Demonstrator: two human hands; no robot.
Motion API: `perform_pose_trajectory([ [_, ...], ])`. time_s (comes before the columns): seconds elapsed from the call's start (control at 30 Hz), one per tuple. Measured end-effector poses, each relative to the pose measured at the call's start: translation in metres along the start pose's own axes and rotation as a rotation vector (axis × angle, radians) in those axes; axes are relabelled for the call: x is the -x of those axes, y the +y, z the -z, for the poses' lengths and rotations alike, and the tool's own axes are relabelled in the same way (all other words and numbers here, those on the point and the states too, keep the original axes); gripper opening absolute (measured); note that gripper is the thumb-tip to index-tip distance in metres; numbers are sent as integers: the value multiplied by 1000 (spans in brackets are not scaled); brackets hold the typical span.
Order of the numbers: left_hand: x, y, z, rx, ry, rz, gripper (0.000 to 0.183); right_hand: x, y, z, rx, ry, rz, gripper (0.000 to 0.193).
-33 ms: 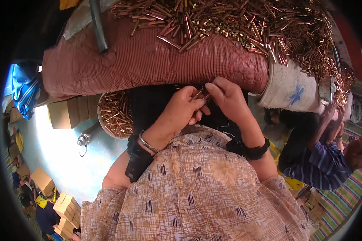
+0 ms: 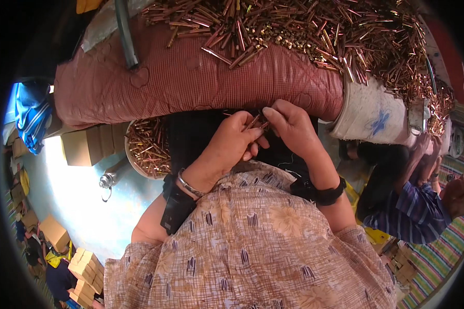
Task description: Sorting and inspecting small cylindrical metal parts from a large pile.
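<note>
Below the red quilted pad [image 2: 201,82], our left hand [image 2: 233,138] is pinching thin copper-coloured pieces [image 2: 253,122] between its fingers. Nearer the pad's right end, our right hand [image 2: 292,123] is curling beside them; whether its fingers are gripping, we cannot tell. Hardly anything is changing; the handling is continuing.

The rods [image 2: 366,38] are copper-coloured; the padding [image 2: 191,82] is brick red, seemingly finely checked; the shirt [image 2: 252,247] tan, crosshatched and flowered; the towel [image 2: 361,109] white, blue-patterned.
</note>
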State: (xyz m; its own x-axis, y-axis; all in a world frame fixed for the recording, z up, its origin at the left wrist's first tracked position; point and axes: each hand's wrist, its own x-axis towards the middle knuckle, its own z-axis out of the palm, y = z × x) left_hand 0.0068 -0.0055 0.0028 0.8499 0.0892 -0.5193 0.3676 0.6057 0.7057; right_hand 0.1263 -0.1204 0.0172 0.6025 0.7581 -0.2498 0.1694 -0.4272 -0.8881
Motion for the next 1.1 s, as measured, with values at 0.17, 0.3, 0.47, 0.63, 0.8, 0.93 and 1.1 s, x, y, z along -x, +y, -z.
perform_pose_trajectory([
  [0.17, 0, -1, 2, -94, 58, 1, 13, -18, -7, 15, 38, 301, 140, 16],
  [0.3, 0, 2, 1, -118, 86, 70, 19, -50, -12, 34, 344, 466, 286, 14],
  [0.47, -1, 0, 5, -78, 99, 77, 22, -84, -10, 44, 580, 498, 289, 19],
  [0.63, -2, -3, 5, -42, 125, 44, 23, -103, -10, 42, 726, 472, 164, 26],
  [0.8, -2, -3, 4, -26, 135, 24, 22, -103, -8, 44, 722, 427, 203, 23],
  [0.93, -2, -4, 11, 12, 109, 74, 19, -92, -10, 47, 543, 442, 210, 15],
  [1.1, -2, -10, 11, 125, 85, 42, 16, -58, -15, 35, 171, 449, 173, 12],
])
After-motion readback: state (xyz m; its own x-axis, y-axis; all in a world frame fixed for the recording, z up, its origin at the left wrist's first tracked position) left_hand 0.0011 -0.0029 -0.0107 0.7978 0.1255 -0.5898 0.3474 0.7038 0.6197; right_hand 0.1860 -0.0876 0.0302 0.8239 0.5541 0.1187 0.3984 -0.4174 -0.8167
